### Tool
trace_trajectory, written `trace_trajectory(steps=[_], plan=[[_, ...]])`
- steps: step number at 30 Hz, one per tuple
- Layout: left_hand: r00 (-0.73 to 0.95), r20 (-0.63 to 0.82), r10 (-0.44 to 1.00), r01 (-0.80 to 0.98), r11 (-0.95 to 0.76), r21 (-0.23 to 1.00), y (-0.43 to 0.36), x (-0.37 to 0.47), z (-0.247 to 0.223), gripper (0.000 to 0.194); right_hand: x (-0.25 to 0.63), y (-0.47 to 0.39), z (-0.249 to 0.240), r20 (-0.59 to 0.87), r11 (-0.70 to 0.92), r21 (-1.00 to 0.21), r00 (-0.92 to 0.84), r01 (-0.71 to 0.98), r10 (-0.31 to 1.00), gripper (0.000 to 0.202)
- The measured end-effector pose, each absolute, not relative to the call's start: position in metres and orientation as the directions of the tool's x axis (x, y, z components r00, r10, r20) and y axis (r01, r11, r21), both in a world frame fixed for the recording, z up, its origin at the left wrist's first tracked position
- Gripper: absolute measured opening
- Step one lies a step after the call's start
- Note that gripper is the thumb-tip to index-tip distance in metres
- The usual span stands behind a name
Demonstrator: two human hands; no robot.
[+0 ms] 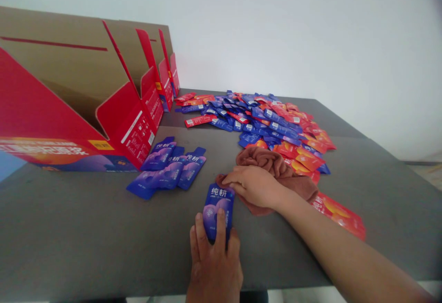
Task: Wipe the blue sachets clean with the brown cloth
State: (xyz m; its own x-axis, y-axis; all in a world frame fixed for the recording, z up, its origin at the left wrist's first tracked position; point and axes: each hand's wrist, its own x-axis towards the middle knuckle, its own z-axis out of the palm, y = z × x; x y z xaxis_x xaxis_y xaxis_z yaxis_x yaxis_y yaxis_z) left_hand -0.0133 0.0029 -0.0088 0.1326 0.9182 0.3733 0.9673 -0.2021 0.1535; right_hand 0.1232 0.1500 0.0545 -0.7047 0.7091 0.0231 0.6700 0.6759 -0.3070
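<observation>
Blue pouch (213,204) and bunched brown cloth (267,162).
The pouch lies flat below the centre of the frame, its long sides running up the frame, printed face up, with white characters above rounded purple shapes. The cloth, reddish brown and heaped in loose folds, lies right of centre, one end reaching left to the pouch's top end.

Grey table against a pale, plain wall
The wall (276,26) fills the view from ten to two o'clock, whitish and softly, evenly lit, shadowed at the far one-to-two o'clock corner. The matt dark-grey table (103,247) spreads below, a seam crossing its far part. At three o'clock a thin dark strip (417,162) runs along the wall's foot, above a blurred tan surface (431,172). A blue patch (8,174) shows towards eight o'clock.
</observation>
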Motion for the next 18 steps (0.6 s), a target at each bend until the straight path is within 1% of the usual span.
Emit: trace_trajectory(steps=[2, 4, 9, 12, 14, 18], plan=[[0.127, 0.367, 0.921, 0.967, -0.198, 0.163, 0.003, -0.013, -0.008, 0.035, 0.125, 0.152, 0.053, 0.029, 0.673, -0.297, -0.698, 0.677, 0.715, 0.026], [0.118, 0.363, 0.924, 0.966, -0.192, 0.175, 0.003, -0.012, -0.006, 0.035, 0.125, 0.150, 0.056, 0.024, 0.692, -0.302, -0.721, 0.656, 0.693, 0.026], [0.105, 0.363, 0.926, 0.963, -0.185, 0.195, 0.003, -0.011, -0.004, 0.036, 0.118, 0.137, 0.066, 0.006, 0.775, -0.376, -0.835, 0.509, 0.551, 0.026], [0.100, 0.364, 0.926, 0.961, -0.185, 0.206, 0.003, -0.012, -0.004, 0.040, 0.112, 0.130, 0.069, 0.003, 0.804, -0.389, -0.872, 0.450, 0.490, 0.025], [0.107, 0.364, 0.925, 0.960, -0.192, 0.205, 0.003, -0.012, -0.004, 0.041, 0.110, 0.129, 0.069, -0.004, 0.798, -0.371, -0.860, 0.475, 0.510, 0.026], [0.110, 0.345, 0.932, 0.963, -0.186, 0.196, 0.004, -0.012, -0.003, 0.037, 0.113, 0.136, 0.066, -0.030, 0.734, -0.303, -0.776, 0.608, 0.630, 0.026]])
